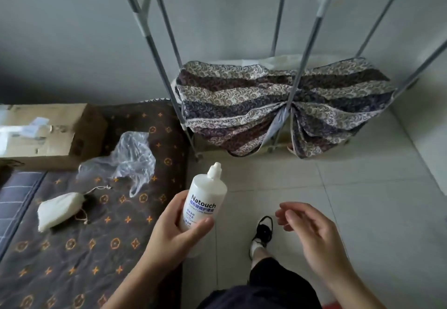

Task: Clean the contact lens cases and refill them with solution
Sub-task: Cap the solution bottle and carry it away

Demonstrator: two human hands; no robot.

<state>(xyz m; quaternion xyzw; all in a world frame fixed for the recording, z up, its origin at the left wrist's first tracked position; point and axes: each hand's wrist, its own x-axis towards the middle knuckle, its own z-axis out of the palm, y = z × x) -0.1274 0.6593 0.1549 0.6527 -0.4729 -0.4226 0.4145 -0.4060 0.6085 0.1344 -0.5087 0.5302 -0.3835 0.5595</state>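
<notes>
The left hand (169, 231) grips a white solution bottle (204, 199) round its lower half, the thumb lying across the front near the base and the fingers wrapped behind it. Most of the bottle stands clear above the hand: the label, printed "Natouch", faces the camera, and the capped nozzle (214, 170) sticks out at the top. Its long axis runs nearly upright, leaning a little to the right, with the nozzle pointing up and away from the person and the base down in the palm. It is held in the air over the edge where the patterned bedcover (84, 248) meets the tiled floor (362, 199).

The right hand (312, 233) hovers apart from the bottle, to its right, holding nothing, its fingers loosely bent and pointing left towards the bottle.

On the bedcover lie a white drawstring pouch (56, 210), a crumpled clear plastic bag (128, 158) and a cardboard box (48, 134). Beyond, a metal rack (297, 49) stands over a striped floral cloth (278, 105). A foot in a dark sandal (262, 233) rests on the tiles
</notes>
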